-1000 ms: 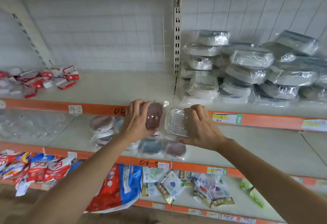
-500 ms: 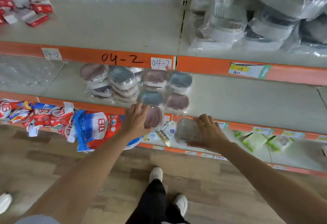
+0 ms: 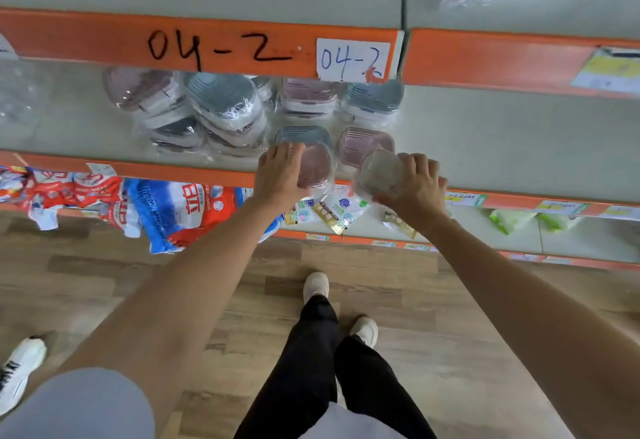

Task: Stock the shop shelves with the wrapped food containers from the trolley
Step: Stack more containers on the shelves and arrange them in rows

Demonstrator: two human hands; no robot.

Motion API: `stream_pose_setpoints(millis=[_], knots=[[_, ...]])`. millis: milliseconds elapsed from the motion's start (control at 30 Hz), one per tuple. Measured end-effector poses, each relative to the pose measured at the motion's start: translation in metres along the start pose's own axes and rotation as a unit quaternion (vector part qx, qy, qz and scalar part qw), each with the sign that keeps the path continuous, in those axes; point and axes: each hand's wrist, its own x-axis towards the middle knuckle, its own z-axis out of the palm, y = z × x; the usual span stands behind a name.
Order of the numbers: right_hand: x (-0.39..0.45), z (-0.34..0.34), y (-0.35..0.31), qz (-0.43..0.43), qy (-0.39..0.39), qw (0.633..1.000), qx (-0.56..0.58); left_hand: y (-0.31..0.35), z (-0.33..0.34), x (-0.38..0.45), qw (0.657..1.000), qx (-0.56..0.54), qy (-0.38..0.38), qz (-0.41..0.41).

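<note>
Left hand (image 3: 278, 175) grips a pink-lidded wrapped container (image 3: 316, 165), right hand (image 3: 414, 184) curls round a clear wrapped container (image 3: 380, 172); both sit at the front edge of the middle shelf (image 3: 485, 140), just before the stocked containers (image 3: 221, 109).

- Left hand (image 3: 281, 175), on a bare outstretched arm, curls its fingers over a pink-lidded plastic container in clear wrap (image 3: 317, 165).
- Right hand (image 3: 414, 184), arm likewise outstretched, grips a clear ribbed plastic container in wrap (image 3: 380, 172), knuckles up.
</note>
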Motion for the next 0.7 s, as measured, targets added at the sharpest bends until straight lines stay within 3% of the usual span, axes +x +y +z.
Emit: stream_pose_setpoints(millis=[133,300,467,600,700], knots=[[0.04,0.008,-0.014,-0.004,0.051,0.998,0.042,-0.009,0.01,0.031,1.0,-0.006,0.02,0.01],[0.055,0.028,-0.017,-0.007,0.039,0.999,-0.013,-0.001,0.02,0.05,1.0,0.015,0.015,0.005],[0.037,0.034,-0.021,-0.017,0.065,0.996,-0.057,0.002,0.028,0.047,0.994,0.054,0.097,0.017],[0.03,0.042,-0.024,-0.05,0.052,0.996,-0.048,-0.001,0.033,0.038,0.995,0.069,0.057,0.038],[0.03,0.042,-0.026,-0.055,-0.024,0.996,-0.068,-0.003,0.033,0.032,0.995,0.086,0.012,0.041]])
